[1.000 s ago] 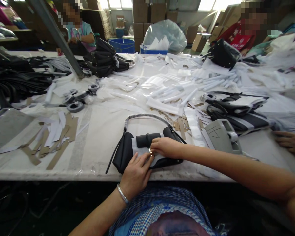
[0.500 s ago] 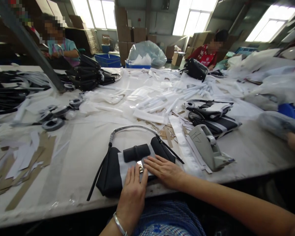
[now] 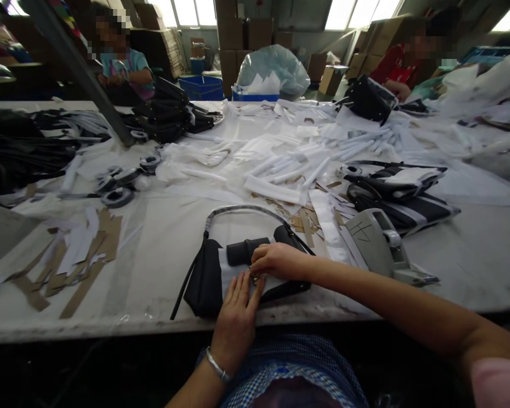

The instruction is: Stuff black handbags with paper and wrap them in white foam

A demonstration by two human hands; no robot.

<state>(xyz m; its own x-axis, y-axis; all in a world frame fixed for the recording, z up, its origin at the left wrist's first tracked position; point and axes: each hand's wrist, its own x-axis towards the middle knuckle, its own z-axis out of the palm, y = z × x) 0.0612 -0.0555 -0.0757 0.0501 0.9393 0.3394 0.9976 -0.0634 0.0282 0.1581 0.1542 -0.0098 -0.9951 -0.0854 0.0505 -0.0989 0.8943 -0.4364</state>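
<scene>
A black handbag (image 3: 203, 283) lies on the table at its front edge, its wrapped handle (image 3: 242, 209) arching away from me. A whitish sheet (image 3: 226, 271) covers the middle of its front, below a black rolled strap piece (image 3: 240, 252). My left hand (image 3: 238, 317) rests flat on the sheet with fingers stretched out, the tips beside a small gold-coloured metal clasp (image 3: 254, 277). Over that clasp, my right hand (image 3: 283, 262) has its fingers bent and pinched together on it. The fingers hide most of the clasp.
A grey tape dispenser (image 3: 374, 241) stands right of the bag, before stacked black bags (image 3: 420, 209). Cardboard strips (image 3: 106, 243) and tape rolls (image 3: 117, 196) lie left. White wrapping scraps (image 3: 276, 164) cover the middle. Two people sit across the table; a metal post (image 3: 85, 79) rises at left.
My right hand has gone from lying flat beside the clasp to pinching at it with bent fingers. My left hand stays flat on the sheet. The camera view has shifted.
</scene>
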